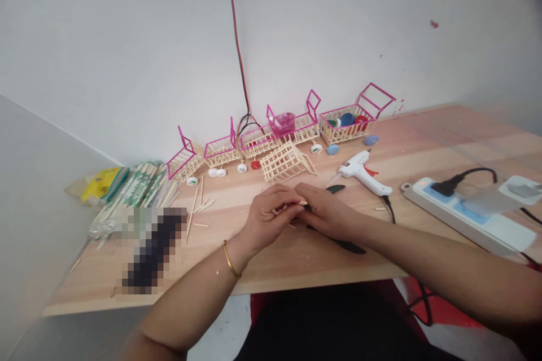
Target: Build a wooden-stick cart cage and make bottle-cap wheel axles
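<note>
My left hand (pixel 271 211), with a gold bangle on its wrist, is closed, thumb and fingers pinching a small pale piece of wooden stick (pixel 302 203). Against it, my right hand (pixel 328 211) is closed too, its fingertips meeting the left ones; what it grips is hidden. A dark tool (pixel 350 246) shows from beneath the right hand, and I cannot make out its kind. Just beyond my hands, a small unpainted stick frame (pixel 285 163) lies tilted on the table. White and red bottle caps (pixel 254 165) sit close by it.
Several stick carts with magenta rims (pixel 347 115) line the wall. A white glue gun (pixel 364 172) and a power strip (pixel 470 217) with cords lie to the right. Loose sticks (pixel 192 214) and bagged sticks (pixel 139 186) are on the left of the wooden table (pixel 271 276).
</note>
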Motion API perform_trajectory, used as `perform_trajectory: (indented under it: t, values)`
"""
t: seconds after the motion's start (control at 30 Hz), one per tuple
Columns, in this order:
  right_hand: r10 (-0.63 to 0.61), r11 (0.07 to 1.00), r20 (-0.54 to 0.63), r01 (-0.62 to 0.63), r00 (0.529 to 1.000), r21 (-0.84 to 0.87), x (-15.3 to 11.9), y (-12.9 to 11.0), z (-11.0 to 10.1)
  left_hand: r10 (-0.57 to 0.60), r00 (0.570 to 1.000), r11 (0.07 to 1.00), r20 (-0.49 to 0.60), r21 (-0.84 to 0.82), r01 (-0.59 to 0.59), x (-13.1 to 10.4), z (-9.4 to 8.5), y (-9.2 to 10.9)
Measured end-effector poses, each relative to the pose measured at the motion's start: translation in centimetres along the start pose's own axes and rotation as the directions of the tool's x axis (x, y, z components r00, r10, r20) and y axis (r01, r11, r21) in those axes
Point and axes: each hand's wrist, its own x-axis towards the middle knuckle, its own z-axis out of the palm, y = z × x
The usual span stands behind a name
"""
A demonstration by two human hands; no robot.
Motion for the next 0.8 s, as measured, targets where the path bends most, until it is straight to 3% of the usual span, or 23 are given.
perform_trajectory:
  t: [0.1,0.13,0.2,0.27,0.33,0.5,0.8]
  values:
    - [0.038,0.999,-0.092,-0.035,0.995,0.032,0.1,-0.1,-0.8,-0.066,0.995,0.989,-0.072,0.129,0.075,0.5,-1.3,-0.3]
    - [0.065,0.998,-0.132,-0.061,0.989,0.035,0.2,-0.2,-1.1,-0.104,0.994,0.977,-0.045,0.183,0.11,0.7,-2.0,-0.6]
    - [0.112,0.994,-0.196,-0.11,0.974,0.022,0.2,-0.2,-1.5,-0.177,0.973,0.957,0.148,0.259,0.135,1.0,-3.3,-1.1]
    - [0.125,0.992,-0.217,-0.127,0.968,0.006,0.3,-0.2,-1.8,-0.207,0.924,0.947,0.322,0.303,0.107,1.1,-4.3,-1.6]
    - [0.112,0.994,-0.209,-0.114,0.971,0.005,0.3,-0.2,-1.9,-0.213,0.879,0.933,0.428,0.356,0.053,1.0,-4.6,-2.0]
    - [0.052,0.999,-0.194,-0.054,0.98,-0.007,0.3,-0.3,-1.9,-0.246,0.839,0.875,0.486,0.483,-0.023,0.7,-3.9,-2.9]
    - [0.038,0.999,-0.153,-0.042,0.987,-0.02,0.2,-0.1,-1.8,-0.225,0.846,0.72,0.484,0.667,-0.191,0.5,-3.3,-3.5]
